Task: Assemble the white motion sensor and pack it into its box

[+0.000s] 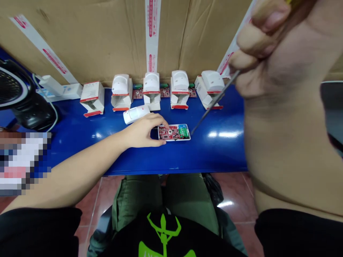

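A glossy blue table [225, 153] spans the middle of the frame, backed along the top by brown cardboard [102, 39] with strips of white-and-red tape [152, 35]. At the centre, the left hand's [142, 132] thumb and index finger pinch the left end of a white casing [189, 137], which lies on the table with a red circuit board [171, 132] and a green battery [183, 132] inside. In the upper right, large and close, the right hand [278, 60] has its fingers curled around a thin metal tool [214, 103]; the shaft slants down leftward, its tip just beside the casing's right end, though contact is unclear. Just above the left hand lies a white cover [136, 114]. Farther up stands a row of five small open boxes [92, 94], all but the leftmost topped by a white sensor [179, 80]; more red boards [138, 93] sit between some. At left are a power strip [72, 90] and a black fan [34, 110].
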The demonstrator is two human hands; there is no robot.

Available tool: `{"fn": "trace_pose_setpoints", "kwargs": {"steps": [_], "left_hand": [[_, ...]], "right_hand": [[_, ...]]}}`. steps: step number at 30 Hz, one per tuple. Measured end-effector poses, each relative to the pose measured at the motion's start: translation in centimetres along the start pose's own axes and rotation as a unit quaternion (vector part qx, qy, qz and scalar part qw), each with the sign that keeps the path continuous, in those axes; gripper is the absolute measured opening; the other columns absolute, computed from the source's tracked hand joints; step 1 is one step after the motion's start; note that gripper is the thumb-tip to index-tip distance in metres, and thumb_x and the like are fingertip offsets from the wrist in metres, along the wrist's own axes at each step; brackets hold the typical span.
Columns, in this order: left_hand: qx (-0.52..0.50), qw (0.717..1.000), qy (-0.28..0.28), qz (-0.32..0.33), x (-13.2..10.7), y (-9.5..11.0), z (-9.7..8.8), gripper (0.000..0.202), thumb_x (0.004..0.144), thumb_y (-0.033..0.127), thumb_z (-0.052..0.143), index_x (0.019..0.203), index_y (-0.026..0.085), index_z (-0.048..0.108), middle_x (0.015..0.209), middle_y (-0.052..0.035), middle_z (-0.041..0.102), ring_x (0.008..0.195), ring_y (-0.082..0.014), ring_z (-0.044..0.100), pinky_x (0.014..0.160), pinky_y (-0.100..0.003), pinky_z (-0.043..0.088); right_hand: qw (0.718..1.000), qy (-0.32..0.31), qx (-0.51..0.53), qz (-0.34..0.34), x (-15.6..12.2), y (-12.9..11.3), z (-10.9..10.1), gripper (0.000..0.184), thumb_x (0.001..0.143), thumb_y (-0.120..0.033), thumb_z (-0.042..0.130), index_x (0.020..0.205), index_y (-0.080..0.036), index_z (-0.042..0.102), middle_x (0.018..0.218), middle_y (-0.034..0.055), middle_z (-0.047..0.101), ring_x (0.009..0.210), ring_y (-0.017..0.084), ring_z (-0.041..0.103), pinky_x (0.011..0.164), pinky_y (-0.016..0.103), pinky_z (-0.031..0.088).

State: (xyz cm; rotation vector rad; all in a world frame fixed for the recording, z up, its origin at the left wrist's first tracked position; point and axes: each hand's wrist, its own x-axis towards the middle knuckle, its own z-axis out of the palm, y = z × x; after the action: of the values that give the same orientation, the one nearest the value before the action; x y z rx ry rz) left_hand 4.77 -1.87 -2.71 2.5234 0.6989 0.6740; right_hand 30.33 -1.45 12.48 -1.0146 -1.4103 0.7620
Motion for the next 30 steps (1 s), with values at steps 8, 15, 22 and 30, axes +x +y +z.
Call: {"fn": "trace_pose_setpoints", "kwargs": {"steps": [8,15,22,30], "left_hand": [[-0.018,1.000,0.007,0.009,-0.3,-0.4,0.2,0.033,0.098,0.043,0.085,0.119,0.018,0.079,0.129,-0.0152,0.077,0.117,-0.0308,0.076,0.111,-0.049,0.062],[-0.027,1.000,0.002,-0.006,-0.2,-0.3,0.2,0.030,0.096,0.041,0.086,0.116,0.020,0.081,0.130,-0.0140,0.077,0.117,-0.0308,0.076,0.111,-0.051,0.063],[-0.019,1.000,-0.001,-0.021,0.0,-0.2,0.2,0.030,0.094,0.041,0.087,0.116,0.021,0.083,0.129,-0.0135,0.078,0.117,-0.0312,0.077,0.111,-0.051,0.064],[-0.022,1.000,0.008,0.001,-0.1,-0.4,0.3,0.028,0.095,0.037,0.086,0.116,0.020,0.082,0.129,-0.0137,0.078,0.116,-0.0300,0.077,0.109,-0.049,0.065]], "right_hand": [[0.974,-0.053,0.209,-0.065,0.9,1.9,5.7,0.055,0.124,-0.050,0.014,0.083,-0.028,0.044,0.074,-0.0023,0.022,0.053,0.016,0.020,0.047,0.032,0.019],[0.976,-0.061,0.201,-0.057,0.2,2.1,5.7,0.038,0.121,-0.039,0.037,0.085,-0.028,0.039,0.076,-0.0022,0.027,0.055,0.015,0.020,0.048,0.030,0.018],[0.992,-0.026,0.122,-0.025,0.5,2.8,5.6,0.022,0.116,-0.048,0.040,0.111,-0.032,0.053,0.085,-0.0016,0.043,0.058,0.014,0.033,0.049,0.027,0.031],[0.968,-0.075,0.240,0.011,0.0,1.9,6.1,0.040,0.124,-0.045,0.024,0.107,-0.030,0.058,0.071,-0.0054,0.030,0.054,0.017,0.016,0.048,0.033,0.015]]}}
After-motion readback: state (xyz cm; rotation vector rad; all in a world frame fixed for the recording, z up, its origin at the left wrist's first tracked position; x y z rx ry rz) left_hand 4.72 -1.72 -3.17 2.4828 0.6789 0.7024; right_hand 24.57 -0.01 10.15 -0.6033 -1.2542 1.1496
